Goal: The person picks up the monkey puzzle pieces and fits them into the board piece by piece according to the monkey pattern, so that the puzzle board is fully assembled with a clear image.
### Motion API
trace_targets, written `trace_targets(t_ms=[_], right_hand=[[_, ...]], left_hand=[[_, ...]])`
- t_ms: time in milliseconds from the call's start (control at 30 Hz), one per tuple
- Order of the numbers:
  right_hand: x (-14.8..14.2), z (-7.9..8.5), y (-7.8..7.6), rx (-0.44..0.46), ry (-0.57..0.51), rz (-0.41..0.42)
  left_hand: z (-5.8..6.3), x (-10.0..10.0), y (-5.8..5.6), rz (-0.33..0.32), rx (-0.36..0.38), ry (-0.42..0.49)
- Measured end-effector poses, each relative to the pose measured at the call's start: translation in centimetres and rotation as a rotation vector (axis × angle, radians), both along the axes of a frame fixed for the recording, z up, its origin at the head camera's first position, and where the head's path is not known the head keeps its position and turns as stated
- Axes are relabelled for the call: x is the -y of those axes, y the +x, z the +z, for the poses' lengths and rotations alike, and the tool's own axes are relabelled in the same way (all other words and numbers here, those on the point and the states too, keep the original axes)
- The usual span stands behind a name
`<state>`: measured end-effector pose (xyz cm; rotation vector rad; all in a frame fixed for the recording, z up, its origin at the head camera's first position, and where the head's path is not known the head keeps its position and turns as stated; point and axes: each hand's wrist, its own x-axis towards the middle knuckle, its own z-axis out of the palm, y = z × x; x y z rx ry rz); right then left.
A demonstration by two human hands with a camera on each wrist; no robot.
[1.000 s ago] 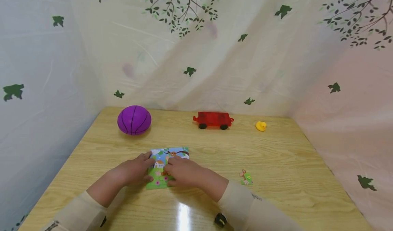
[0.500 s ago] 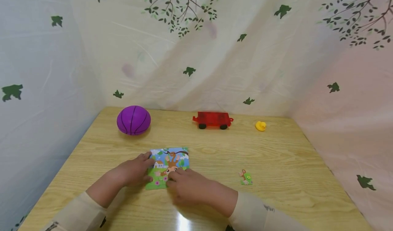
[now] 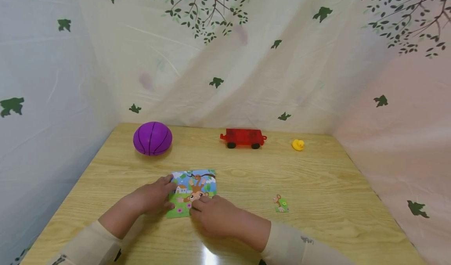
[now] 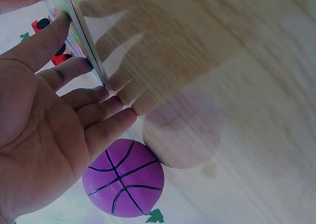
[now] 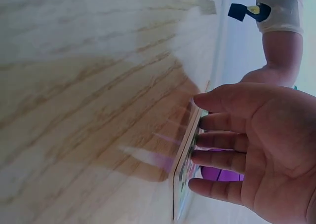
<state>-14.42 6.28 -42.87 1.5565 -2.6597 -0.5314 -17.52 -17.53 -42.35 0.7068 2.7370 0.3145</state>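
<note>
A square picture puzzle (image 3: 208, 178), showing a monkey hanging from a branch, lies flat on the table. Against its left edge rests my left hand (image 3: 152, 197); the left wrist view shows that hand's (image 4: 44, 115) fingers extended, their tips at the board. My right hand (image 3: 220, 217) touches the lower right part of the puzzle and covers that corner. In the right wrist view, the right hand (image 5: 281, 140) has nearly straight fingers over the board, with the thumb at its edge. A loose puzzle piece (image 3: 281, 204) with a monkey's ear and a flower lies right of the right hand.
Along the back of the wooden table (image 3: 317, 179) stand a purple ball (image 3: 153, 138), a red toy wagon (image 3: 243, 137) and a yellow rubber duck (image 3: 298, 145). Leaf-printed cloth (image 3: 176, 73) hangs behind and at both sides.
My right hand has slid from the middle of the puzzle toward its lower right corner, uncovering the monkey's face. My left hand and the loose piece have stayed in place.
</note>
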Motion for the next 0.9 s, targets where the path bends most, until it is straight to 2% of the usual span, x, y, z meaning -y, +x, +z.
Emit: trace_targets(t_ms=[267,367,633,900], right_hand=[[-1.1,0.0,-1.3,0.152,-0.161,0.028],[-2.1,0.3,-1.7,0.188,-0.208,-0.001],[-7.4,2.4,-2.6,0.223,-0.224,-0.288],[-14.0,2.4,-3.2,0.324,-0.144,-0.669]], left_hand=[[-0.1,0.1,0.0,0.005,0.014,0.009],[-0.2,0.1,0.0,0.004,0.016,0.012],[0.0,0.2,0.1,0.014,0.029,0.018],[0.3,0.1,0.2,0.027,0.049,0.020]])
